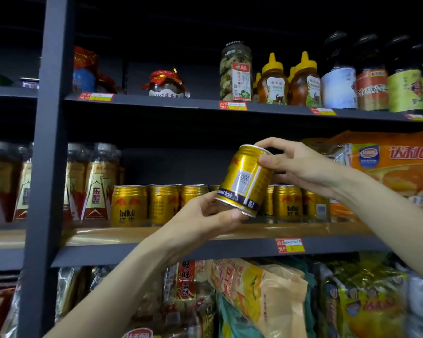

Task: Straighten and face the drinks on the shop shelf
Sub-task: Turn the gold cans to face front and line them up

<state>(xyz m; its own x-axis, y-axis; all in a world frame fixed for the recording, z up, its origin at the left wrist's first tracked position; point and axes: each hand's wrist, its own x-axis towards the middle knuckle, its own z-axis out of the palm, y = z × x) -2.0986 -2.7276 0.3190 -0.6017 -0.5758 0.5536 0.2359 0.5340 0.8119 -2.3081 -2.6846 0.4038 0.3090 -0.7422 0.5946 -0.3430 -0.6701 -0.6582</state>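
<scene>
Dark shop shelving fills the frame, and your middle shelf point(230, 236) carries a row of gold cans point(130, 206) across its centre. You have one gold can point(244, 181) lifted clear of that row, tilted with its top leaning to the upper right, barcode side toward you. Your left hand point(205, 215) cups the base with the grip closed around the lower rim; your right hand point(298, 164) pinches the top rim, thumb and fingers narrow on the lid edge.

Risk now: the hold is on rims only, so a twist with the can this tilted could let it slip and drop onto the standing cans below, knocking the row out of line. Setting it back at this angle could also clip the neighbours on either side of the gap, and I judge the logo still needs turning to the front.

Hard to read: the gap itself sits behind the can and your hands, so its width is hidden. Cans behind the front row are mostly covered. Bottles point(98, 181) at centre left are blurred, their labels unclear.
</scene>
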